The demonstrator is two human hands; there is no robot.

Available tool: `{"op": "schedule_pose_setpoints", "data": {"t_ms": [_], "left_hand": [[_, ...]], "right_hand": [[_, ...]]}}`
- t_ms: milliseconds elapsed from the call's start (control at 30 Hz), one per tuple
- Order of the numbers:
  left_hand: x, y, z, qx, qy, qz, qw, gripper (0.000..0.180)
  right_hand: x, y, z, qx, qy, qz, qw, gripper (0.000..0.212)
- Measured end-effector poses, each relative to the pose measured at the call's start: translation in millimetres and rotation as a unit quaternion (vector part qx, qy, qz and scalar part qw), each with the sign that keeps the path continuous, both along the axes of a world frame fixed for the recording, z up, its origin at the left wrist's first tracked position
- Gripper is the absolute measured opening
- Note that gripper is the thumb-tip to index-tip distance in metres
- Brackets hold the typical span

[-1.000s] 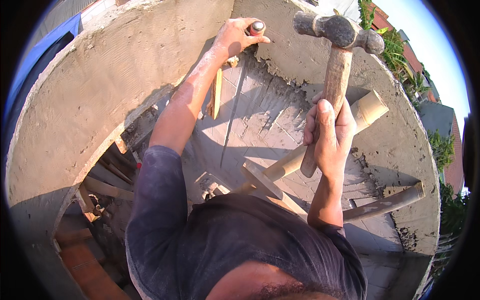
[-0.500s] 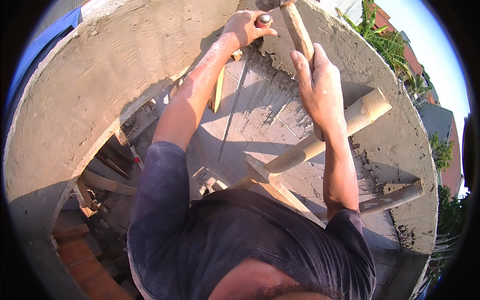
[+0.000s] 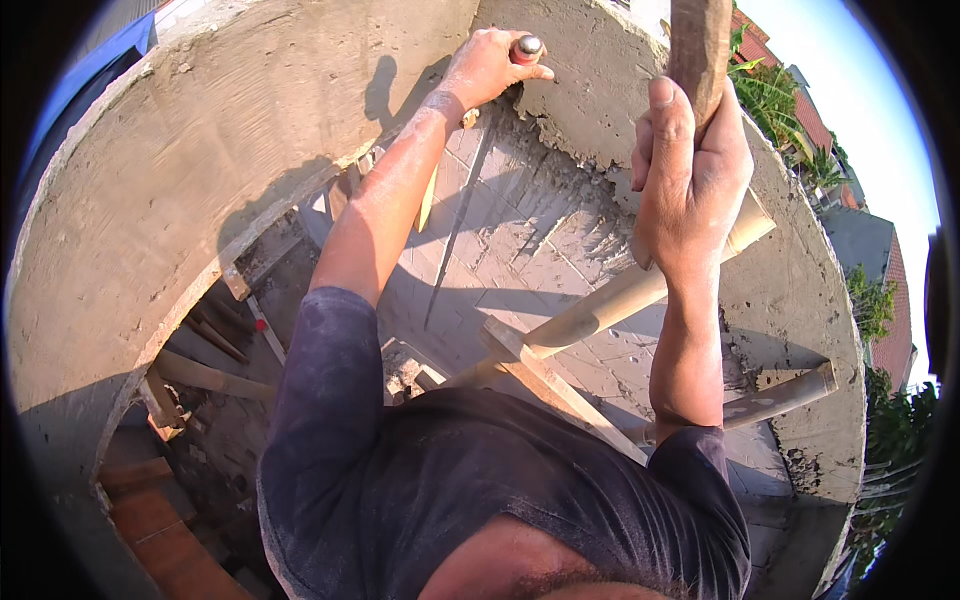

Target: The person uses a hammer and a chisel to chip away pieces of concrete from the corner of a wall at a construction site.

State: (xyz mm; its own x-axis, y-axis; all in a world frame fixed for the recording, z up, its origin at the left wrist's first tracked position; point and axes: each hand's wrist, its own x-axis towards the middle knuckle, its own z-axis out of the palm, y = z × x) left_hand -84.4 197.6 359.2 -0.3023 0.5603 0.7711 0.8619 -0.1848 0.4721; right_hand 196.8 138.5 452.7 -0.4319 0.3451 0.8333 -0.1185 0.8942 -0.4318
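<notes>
My left hand is closed around the red handle of a chisel, whose round metal cap points up toward me. The chisel's lower end is hidden. It stands by the broken edge of the grey cement wall, where the coating ends in a ragged line. In my right hand is the wooden handle of a hammer, raised to the right of the chisel and apart from it. The hammer's head lies beyond the upper edge of the picture.
A bamboo pole slants below my right hand, crossed by a wooden beam. Another pole rests lower right. The curved cement wall rises at left. Bricks lie lower left. Roofs and plants stand beyond the right rim.
My right hand has swung the hammer up and to the right, so its head has left the picture. My left hand keeps the chisel in nearly the same spot.
</notes>
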Motion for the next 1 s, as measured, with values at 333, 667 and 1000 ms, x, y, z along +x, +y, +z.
{"op": "schedule_pose_setpoints", "data": {"t_ms": [333, 667, 1000], "left_hand": [[-5, 7, -1, -0.038, 0.001, 0.009, 0.999, 0.049], [-8, 5, -6, -0.068, -0.055, -0.013, 0.996, 0.046], [6, 1, 17, -0.044, -0.032, -0.032, 0.998, 0.041]], "right_hand": [[1, 26, -6, 0.040, -0.213, -0.138, 0.966, 0.033], [-14, 60, -46, -0.079, -0.259, -0.068, 0.960, 0.040], [-23, 56, -54, 0.067, -0.042, -0.081, 0.994, 0.031]]}}
